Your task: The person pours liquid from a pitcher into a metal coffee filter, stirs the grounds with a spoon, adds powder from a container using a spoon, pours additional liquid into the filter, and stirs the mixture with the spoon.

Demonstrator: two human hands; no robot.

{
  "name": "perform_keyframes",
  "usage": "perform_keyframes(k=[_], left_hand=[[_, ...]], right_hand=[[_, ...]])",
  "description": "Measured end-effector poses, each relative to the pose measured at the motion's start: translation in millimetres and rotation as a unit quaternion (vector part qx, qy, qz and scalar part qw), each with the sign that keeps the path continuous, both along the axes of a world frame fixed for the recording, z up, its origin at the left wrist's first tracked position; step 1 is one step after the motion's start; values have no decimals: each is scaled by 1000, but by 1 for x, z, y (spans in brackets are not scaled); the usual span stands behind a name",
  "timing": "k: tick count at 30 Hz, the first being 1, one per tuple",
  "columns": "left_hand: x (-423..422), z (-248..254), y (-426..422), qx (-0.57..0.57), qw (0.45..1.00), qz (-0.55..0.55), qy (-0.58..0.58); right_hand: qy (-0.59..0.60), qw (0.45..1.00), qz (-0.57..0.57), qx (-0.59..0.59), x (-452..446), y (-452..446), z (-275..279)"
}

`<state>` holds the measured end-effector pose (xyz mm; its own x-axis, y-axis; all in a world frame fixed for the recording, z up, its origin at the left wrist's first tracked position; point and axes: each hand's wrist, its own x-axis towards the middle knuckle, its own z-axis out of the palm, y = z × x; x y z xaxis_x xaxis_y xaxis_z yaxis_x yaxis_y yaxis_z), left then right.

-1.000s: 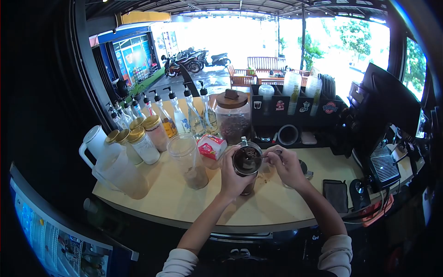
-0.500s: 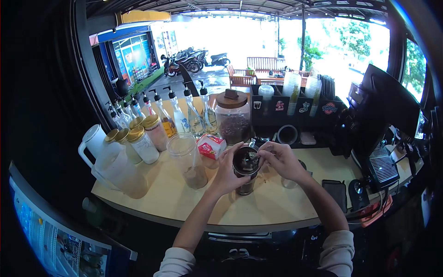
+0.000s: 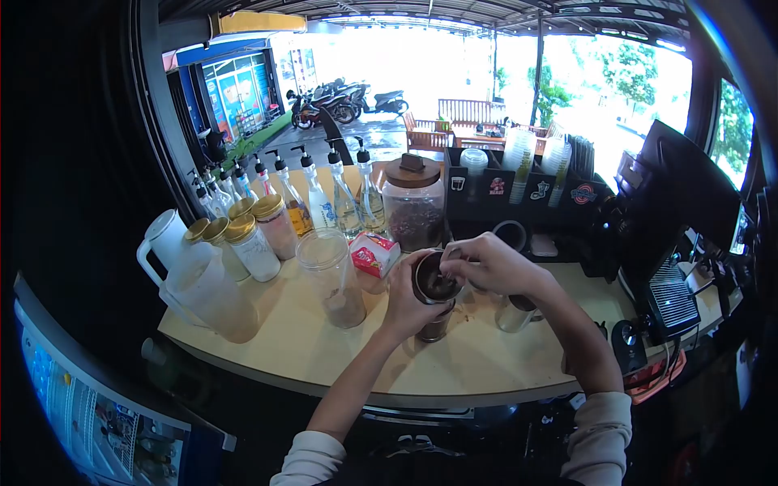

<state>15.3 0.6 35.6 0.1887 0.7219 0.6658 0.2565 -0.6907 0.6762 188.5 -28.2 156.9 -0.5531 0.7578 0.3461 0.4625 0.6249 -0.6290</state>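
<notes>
My left hand [image 3: 408, 298] is wrapped round the side of a cup [image 3: 438, 293] with dark brown contents, its open mouth facing me. Below the fingers a see-through brown-filled part [image 3: 435, 328] stands on the counter; whether it belongs to the same cup I cannot tell. At the cup's rim, my right hand [image 3: 490, 263] has its fingers pinched together over the mouth. What they hold is too small and hidden to name. Under the right forearm stands a small clear glass [image 3: 512, 317] with a dark top.
Left on the counter [image 3: 324, 360] stand a tall clear jar [image 3: 331, 283], frosted jugs [image 3: 211, 296], gold-lidded jars [image 3: 253, 251] and pump bottles [image 3: 318, 198]. Behind are a red-and-white packet [image 3: 374, 254], a wooden-lidded jar [image 3: 413, 206] and a black cup organizer [image 3: 486, 202]. A monitor [image 3: 685, 190] stands right.
My right hand has moved up and left, its fingers now over the cup's mouth. My left hand keeps its hold. The view has shifted slightly.
</notes>
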Motion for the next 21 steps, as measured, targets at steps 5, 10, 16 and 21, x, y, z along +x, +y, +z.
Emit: perform_keyframes(k=[5,10,16,21], left_hand=[[-20,9,6,-22,996,-80,13],[-24,12,9,-21,991,-116,70],[-27,12,14,14,982,-141,125],[-27,12,11,-1,982,-142,121]], right_hand=[[24,1000,-5,-2,-2,-5,5],[7,1000,15,2,3,0,-3],[11,1000,20,11,5,3,-15],[30,1000,-2,1,4,4,-6]])
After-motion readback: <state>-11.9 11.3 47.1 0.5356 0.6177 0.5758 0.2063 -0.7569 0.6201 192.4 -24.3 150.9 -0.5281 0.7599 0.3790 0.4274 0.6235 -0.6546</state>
